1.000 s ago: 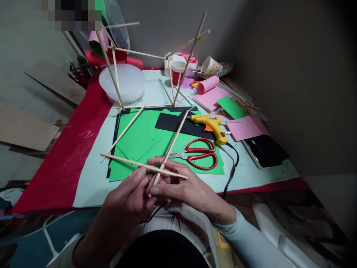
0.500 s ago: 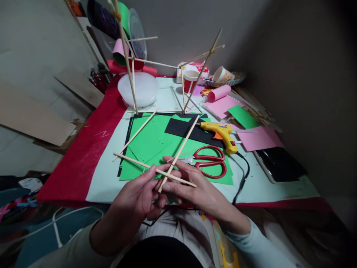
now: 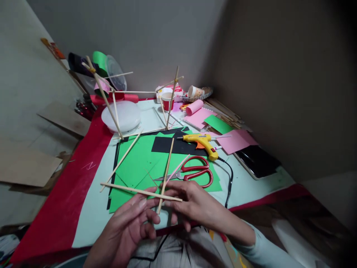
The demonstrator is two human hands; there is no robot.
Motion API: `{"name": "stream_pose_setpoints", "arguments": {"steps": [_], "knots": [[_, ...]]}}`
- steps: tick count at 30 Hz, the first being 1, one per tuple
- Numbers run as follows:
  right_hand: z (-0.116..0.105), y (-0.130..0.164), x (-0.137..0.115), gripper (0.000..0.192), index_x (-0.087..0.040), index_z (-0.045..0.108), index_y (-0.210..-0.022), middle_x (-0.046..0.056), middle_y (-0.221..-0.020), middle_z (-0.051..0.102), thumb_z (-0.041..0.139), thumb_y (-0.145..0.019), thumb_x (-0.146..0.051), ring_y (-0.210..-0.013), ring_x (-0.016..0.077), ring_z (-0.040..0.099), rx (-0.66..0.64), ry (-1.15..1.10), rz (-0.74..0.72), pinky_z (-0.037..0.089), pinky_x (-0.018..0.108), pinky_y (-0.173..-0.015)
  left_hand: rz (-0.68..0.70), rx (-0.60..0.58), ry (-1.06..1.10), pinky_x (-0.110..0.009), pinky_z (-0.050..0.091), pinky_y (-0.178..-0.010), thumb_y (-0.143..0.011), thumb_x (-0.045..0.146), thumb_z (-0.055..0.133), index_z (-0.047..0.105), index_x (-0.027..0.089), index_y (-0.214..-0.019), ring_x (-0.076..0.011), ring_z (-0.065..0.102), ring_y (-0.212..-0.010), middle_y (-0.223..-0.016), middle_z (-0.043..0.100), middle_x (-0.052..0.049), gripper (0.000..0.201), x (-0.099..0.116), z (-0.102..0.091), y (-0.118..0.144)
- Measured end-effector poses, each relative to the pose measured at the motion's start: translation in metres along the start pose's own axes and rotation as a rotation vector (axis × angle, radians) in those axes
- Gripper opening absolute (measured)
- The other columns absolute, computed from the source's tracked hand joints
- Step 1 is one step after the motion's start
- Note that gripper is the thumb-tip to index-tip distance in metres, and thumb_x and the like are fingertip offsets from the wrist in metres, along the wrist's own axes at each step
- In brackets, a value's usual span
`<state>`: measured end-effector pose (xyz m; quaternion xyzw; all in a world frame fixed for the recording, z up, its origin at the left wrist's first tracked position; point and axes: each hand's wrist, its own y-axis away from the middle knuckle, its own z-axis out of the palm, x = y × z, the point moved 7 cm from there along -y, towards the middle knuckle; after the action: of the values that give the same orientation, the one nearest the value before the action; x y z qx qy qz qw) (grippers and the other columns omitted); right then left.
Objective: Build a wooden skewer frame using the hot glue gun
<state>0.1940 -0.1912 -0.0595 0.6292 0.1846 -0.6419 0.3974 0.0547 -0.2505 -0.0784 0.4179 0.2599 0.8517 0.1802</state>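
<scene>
Two thin wooden sticks (image 3: 139, 191) cross near the table's front edge, one lying left to right, the other (image 3: 166, 172) pointing away from me. My left hand (image 3: 131, 227) pinches the crossing from below with thumb and fingers. My right hand (image 3: 192, 203) holds the same crossing from the right, fingers curled around it. Under the sticks lie green paper sheets (image 3: 136, 163) and a black sheet (image 3: 174, 146).
Red scissors (image 3: 195, 173) and a yellow glue gun (image 3: 202, 142) with its black cord lie just beyond my right hand. A frame of wooden sticks (image 3: 117, 111) stands further back beside a white bowl (image 3: 121, 116). Pink paper (image 3: 234, 141), cups and a dark tablet (image 3: 258, 160) sit at right.
The view tilted and shifted, so the table sits lower in the picture. The upright stick turned to point more straight away. Both hands stayed on the crossing.
</scene>
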Motion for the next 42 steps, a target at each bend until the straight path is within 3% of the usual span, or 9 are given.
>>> {"name": "stream_pose_setpoints", "arguments": {"steps": [4, 8, 12, 16, 19, 25, 29, 35, 42], "knots": [[-0.01, 0.022, -0.001, 0.026, -0.022, 0.065, -0.119, -0.003, -0.068, 0.067, 0.056, -0.102, -0.04, -0.043, 0.0075, 0.055, 0.095, 0.203, -0.029, 0.041, 0.015, -0.04, 0.015, 0.01, -0.052, -0.015, 0.047, -0.042, -0.09, 0.016, 0.068, 0.05, 0.015, -0.137, -0.0127, 0.061, -0.065, -0.091, 0.067, -0.007, 0.05, -0.006, 0.001, 0.002], [-0.014, 0.034, -0.009, 0.018, -0.022, 0.06, -0.11, -0.004, -0.068, 0.066, 0.052, -0.104, -0.037, -0.047, 0.0091, 0.057, 0.132, 0.3, -0.082, 0.045, 0.018, -0.045, 0.042, 0.018, -0.051, -0.015, 0.044, -0.041, -0.083, 0.021, 0.077, 0.053, 0.017, -0.134, -0.0117, 0.056, -0.065, -0.091, 0.067, -0.006, 0.056, -0.006, 0.0, 0.001], [-0.021, 0.036, -0.021, 0.016, -0.021, 0.052, -0.117, 0.002, -0.094, 0.073, 0.047, -0.106, -0.031, -0.066, 0.0118, 0.066, 0.257, 0.438, -0.198, 0.055, 0.027, -0.071, 0.028, 0.075, -0.064, -0.021, 0.05, -0.049, -0.08, 0.022, 0.079, 0.059, 0.018, -0.126, -0.0151, 0.062, -0.076, -0.107, 0.069, -0.009, 0.05, -0.005, 0.002, 0.004], [-0.017, 0.031, -0.018, 0.047, -0.022, 0.035, -0.151, 0.007, -0.127, 0.071, 0.045, -0.106, -0.025, -0.089, 0.0173, 0.071, 0.259, 0.559, -0.263, 0.055, 0.037, -0.094, 0.025, 0.109, -0.087, -0.029, 0.057, -0.057, -0.077, 0.029, 0.082, 0.06, 0.018, -0.126, -0.0234, 0.068, -0.092, -0.115, 0.071, -0.013, 0.054, -0.007, 0.006, 0.007], [-0.012, 0.025, -0.016, 0.053, -0.022, 0.036, -0.156, 0.007, -0.139, 0.067, 0.046, -0.104, -0.021, -0.119, 0.0231, 0.065, 0.256, 0.648, -0.315, 0.05, 0.041, -0.105, 0.061, 0.136, -0.076, -0.031, 0.061, -0.061, -0.069, 0.032, 0.09, 0.06, 0.018, -0.122, -0.0281, 0.072, -0.096, -0.114, 0.073, -0.014, 0.063, -0.008, 0.006, 0.008], [-0.011, 0.022, -0.023, 0.042, -0.017, 0.051, -0.146, 0.008, -0.136, 0.07, 0.051, -0.104, -0.024, -0.12, 0.0232, 0.067, 0.319, 0.663, -0.316, 0.049, 0.038, -0.106, 0.219, 0.292, -0.037, -0.026, 0.066, -0.075, -0.045, 0.027, 0.103, 0.055, 0.025, -0.111, -0.0237, 0.078, -0.087, -0.099, 0.078, -0.003, 0.082, -0.001, -0.004, 0.01], [-0.016, 0.025, -0.028, 0.033, -0.019, 0.059, -0.137, 0.006, -0.126, 0.075, 0.051, -0.105, -0.022, -0.109, 0.0196, 0.072, 0.313, 0.695, -0.332, 0.053, 0.032, -0.096, 0.277, 0.345, -0.123, -0.02, 0.064, -0.079, -0.057, 0.021, 0.098, 0.053, 0.027, -0.106, -0.0191, 0.078, -0.091, -0.1, 0.078, 0.0, 0.067, 0.006, -0.005, 0.012], [-0.057, 0.045, -0.043, 0.019, -0.016, 0.067, -0.114, 0.013, -0.106, 0.076, 0.052, -0.103, -0.02, -0.096, 0.0278, 0.068, 0.665, 1.238, -0.446, 0.053, 0.041, -0.084, 0.3, 0.325, -0.144, -0.026, 0.065, -0.084, -0.065, 0.022, 0.092, 0.055, 0.023, -0.103, -0.0209, 0.077, -0.093, -0.095, 0.076, -0.001, 0.053, 0.008, -0.008, 0.01], [-0.077, 0.039, -0.038, 0.022, -0.017, 0.067, -0.118, 0.014, -0.126, 0.07, 0.052, -0.103, -0.02, -0.108, 0.0319, 0.063, 0.507, 1.517, -0.283, 0.05, 0.049, -0.092, 0.328, 0.33, -0.064, -0.034, 0.066, -0.085, -0.059, 0.024, 0.096, 0.055, 0.02, -0.108, -0.0276, 0.078, -0.092, -0.095, 0.077, -0.005, 0.064, 0.012, -0.014, 0.008]]}}
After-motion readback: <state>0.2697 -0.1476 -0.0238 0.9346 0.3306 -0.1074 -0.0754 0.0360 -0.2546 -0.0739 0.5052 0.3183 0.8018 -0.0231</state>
